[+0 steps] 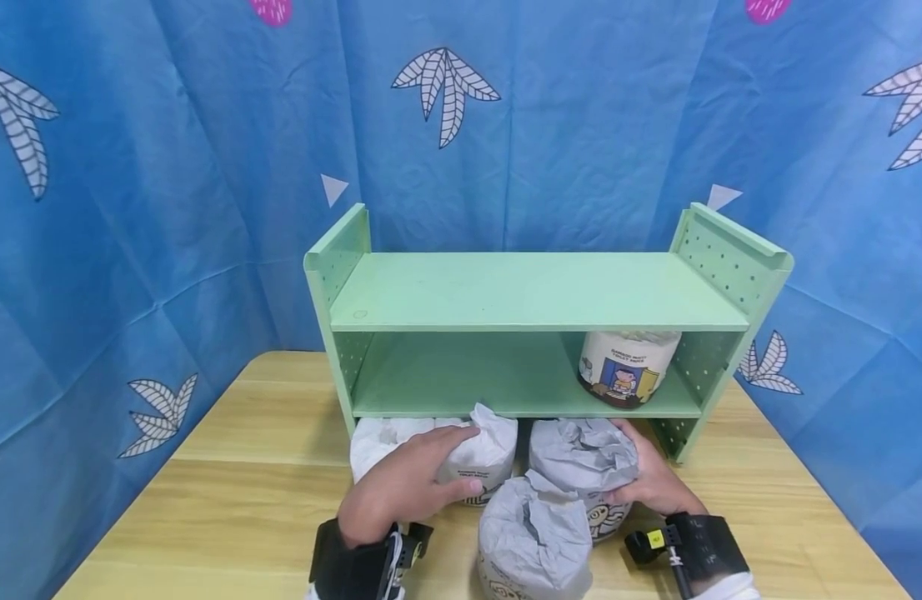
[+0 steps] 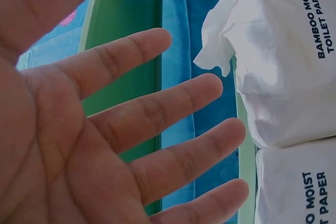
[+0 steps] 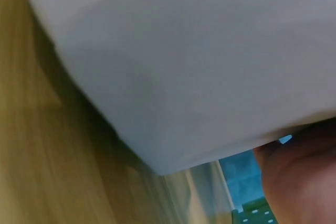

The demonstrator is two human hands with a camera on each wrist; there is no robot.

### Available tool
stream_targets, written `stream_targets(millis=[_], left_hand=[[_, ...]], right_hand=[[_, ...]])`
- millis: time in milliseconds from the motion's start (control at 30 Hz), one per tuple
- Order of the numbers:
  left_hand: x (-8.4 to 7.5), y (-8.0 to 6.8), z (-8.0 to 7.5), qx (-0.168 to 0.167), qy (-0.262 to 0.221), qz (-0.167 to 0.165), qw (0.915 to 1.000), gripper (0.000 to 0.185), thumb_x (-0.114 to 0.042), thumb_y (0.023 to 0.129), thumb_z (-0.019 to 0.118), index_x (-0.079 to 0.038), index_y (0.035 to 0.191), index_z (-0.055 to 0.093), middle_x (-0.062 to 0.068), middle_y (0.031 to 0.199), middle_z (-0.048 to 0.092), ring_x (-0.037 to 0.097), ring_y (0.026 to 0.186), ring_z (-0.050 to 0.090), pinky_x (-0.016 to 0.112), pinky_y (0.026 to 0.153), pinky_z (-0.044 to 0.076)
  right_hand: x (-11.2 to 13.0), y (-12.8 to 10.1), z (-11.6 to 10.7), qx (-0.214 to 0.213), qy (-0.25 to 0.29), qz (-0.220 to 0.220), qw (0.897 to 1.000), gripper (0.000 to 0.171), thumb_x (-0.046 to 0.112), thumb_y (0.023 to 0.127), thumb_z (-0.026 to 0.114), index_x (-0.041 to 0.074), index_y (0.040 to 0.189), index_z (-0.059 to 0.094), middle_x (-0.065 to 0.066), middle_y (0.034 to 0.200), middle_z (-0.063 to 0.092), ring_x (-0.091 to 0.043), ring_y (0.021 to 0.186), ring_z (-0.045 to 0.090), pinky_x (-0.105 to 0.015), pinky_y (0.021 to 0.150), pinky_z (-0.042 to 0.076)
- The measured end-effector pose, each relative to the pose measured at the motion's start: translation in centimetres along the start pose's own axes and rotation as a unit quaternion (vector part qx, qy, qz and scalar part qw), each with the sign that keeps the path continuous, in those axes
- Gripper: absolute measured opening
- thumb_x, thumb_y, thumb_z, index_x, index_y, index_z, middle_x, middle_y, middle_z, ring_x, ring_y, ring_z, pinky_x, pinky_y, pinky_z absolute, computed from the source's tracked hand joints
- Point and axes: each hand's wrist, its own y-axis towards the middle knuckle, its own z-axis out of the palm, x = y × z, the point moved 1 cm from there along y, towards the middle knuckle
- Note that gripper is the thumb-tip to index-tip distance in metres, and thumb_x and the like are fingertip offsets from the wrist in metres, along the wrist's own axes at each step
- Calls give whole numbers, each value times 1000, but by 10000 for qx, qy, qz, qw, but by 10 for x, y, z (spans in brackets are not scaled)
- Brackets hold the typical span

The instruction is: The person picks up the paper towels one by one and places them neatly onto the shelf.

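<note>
On wooden table: green shelf; blue curtain behind; left hand flat-fingered; right hand gripping wrapped roll.

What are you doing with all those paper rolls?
A person is handling wrapped toilet paper rolls on a wooden table in front of a green shelf. The left hand lies with straight fingers over a white roll. The right hand grips the side of a grey-wrapped roll. Another grey-wrapped roll stands nearer the person, and one roll already sits on the shelf's lower level, at the right end.
</note>
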Motion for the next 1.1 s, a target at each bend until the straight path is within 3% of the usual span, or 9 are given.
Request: stream_targets(millis=[133, 467, 1100], left_hand=[[-1, 0, 0, 6, 13, -19, 10000, 64, -38, 93, 64, -9, 146, 42, 16, 145, 44, 36, 133, 39, 54, 108, 33], [-1, 1, 1, -2, -58, -22, 10000, 63, -39, 93, 63, -9, 146, 43, 16, 145, 45, 37, 133, 40, 54, 108, 33], [-1, 3, 1, 49, -21, 114, 9999, 61, -36, 95, 62, -9, 146, 43, 16, 145, 45, 35, 134, 39, 52, 109, 33]], right_hand=[[1, -1, -2, 128, 396, -3, 9991, 98, -10, 56, 78, -13, 139, 25, 2, 128, 58, -15, 111, 57, -25, 98, 42], [3, -1, -4, 290, 653, -37, 9974, 98, -11, 56, 77, -13, 139, 25, -2, 130, 57, -17, 113, 57, -28, 99, 43], [8, 0, -13, 354, -42, -245, 9991, 96, -5, 52, 81, -11, 136, 35, -5, 127, 58, -17, 111, 57, -26, 99, 42]])
